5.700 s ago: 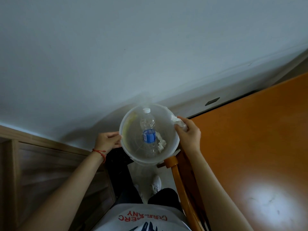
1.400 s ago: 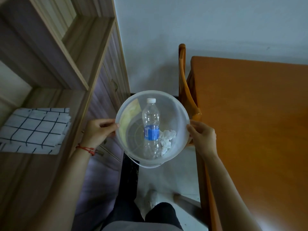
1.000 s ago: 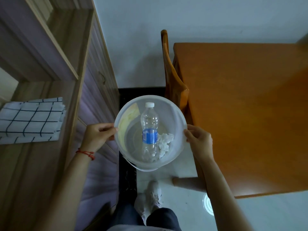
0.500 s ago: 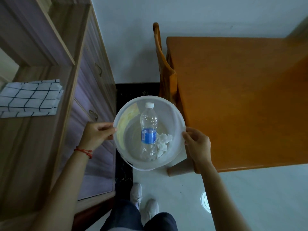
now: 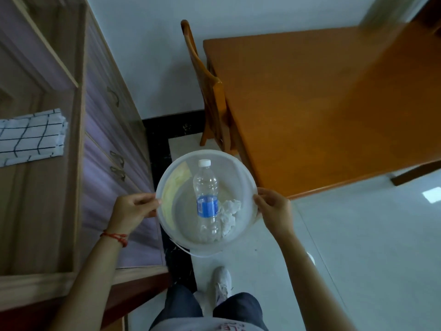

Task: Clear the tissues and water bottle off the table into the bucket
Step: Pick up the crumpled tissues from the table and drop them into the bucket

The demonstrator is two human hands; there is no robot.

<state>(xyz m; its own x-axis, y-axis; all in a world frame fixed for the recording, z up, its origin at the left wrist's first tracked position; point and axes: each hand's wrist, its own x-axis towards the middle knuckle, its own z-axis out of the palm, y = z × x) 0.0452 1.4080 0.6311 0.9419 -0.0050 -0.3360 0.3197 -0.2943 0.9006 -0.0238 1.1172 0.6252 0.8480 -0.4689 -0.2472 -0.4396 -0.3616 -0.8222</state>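
Item one: a translucent plastic bucket [image 5: 245,185], round, seen from above, which we hold in the air over the pale tiled floor [image 5: 358,247], just off the near corner of the counter [image 5: 322,103]. Our left hand [image 5: 131,210] grips the rim on the left side, fingers curled over the edge; our right hand [image 5: 274,211] grips the rim on the right side in the same way. A red string bracelet [image 5: 114,236] sits on our left wrist.

Item two: a clear water bottle [image 5: 206,199] with a white cap and blue label, lying inside the bucket, cap pointing away from us.

Item three: crumpled white tissues [image 5: 229,215], inside the bucket, touching the right side of the bottle.

Item four: the counter, orange wood, its top bare where visible.

Item five: a wooden chair [image 5: 207,87], same orange tone, tucked against the counter's left edge.

Item six: a wooden cabinet [image 5: 100,139] to our left, with drawer handles; a folded white cloth with a dark grid pattern [image 5: 31,137] lies on its shelf.

Item seven: our white shoes [image 5: 222,280] on the floor beneath the bucket.
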